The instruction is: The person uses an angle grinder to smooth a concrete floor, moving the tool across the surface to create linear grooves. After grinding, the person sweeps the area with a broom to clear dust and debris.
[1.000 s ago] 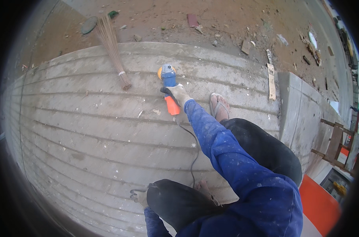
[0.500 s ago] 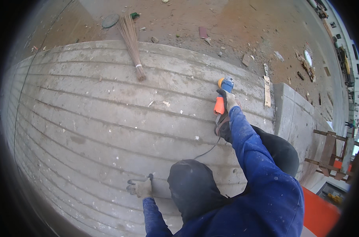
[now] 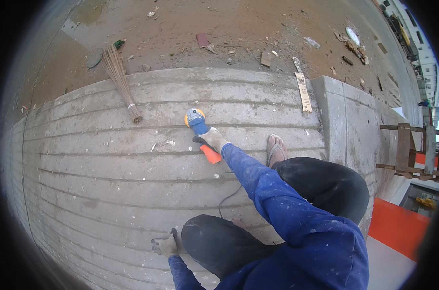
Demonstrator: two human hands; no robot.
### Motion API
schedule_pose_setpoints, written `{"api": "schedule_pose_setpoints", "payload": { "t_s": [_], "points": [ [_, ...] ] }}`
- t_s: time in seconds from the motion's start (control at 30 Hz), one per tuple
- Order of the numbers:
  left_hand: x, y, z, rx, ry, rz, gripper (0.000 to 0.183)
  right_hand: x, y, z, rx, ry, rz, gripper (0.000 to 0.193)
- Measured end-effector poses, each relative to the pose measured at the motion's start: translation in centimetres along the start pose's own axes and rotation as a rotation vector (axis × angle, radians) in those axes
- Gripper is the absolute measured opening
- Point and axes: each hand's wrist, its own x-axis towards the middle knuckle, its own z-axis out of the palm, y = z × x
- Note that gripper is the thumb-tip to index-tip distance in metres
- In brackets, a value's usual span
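Observation:
An angle grinder (image 3: pixel 198 126) with a blue body, a grey head and a yellow disc is gripped in my gloved right hand (image 3: pixel 212 139), my arm stretched forward. An orange piece (image 3: pixel 210 154) sits at the grinder's rear end. The tool is held at the grooved concrete steps (image 3: pixel 190 193); whether its disc touches them I cannot tell. Beside my left knee, my gloved left hand (image 3: pixel 166 245) rests at the concrete with its fingers apart and nothing in it. A dark power cord (image 3: pixel 227 197) runs over the steps between my legs.
A stick broom (image 3: pixel 119 79) lies across the upper steps, left of the grinder. My sandalled foot (image 3: pixel 276 150) stands right of the grinder. A concrete block edge (image 3: pixel 329 121) bounds the steps at right. Rubble lies on the muddy ground beyond; a wooden frame (image 3: pixel 404 150) stands far right.
My right hand has carried the grinder left across the steps, closer to the broom. My sandalled foot now shows in full. The whole view has shifted; my left hand stays low by the knee.

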Motion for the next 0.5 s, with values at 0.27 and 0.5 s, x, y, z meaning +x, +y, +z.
{"api": "schedule_pose_setpoints", "payload": {
  "t_s": [0.27, 0.5],
  "points": [
    [1.0, 2.2, 1.7, -0.174, -0.081, 0.231, 0.13, 2.2, 5.3, -15.6, 0.483, 0.225, 0.118, 0.036],
    [-4.2, 14.9, -0.3, 0.145, 0.062, 0.315, 0.122, 3.0, 13.8, -30.2, 0.754, 0.563, 0.101, 0.033]
  ]
}}
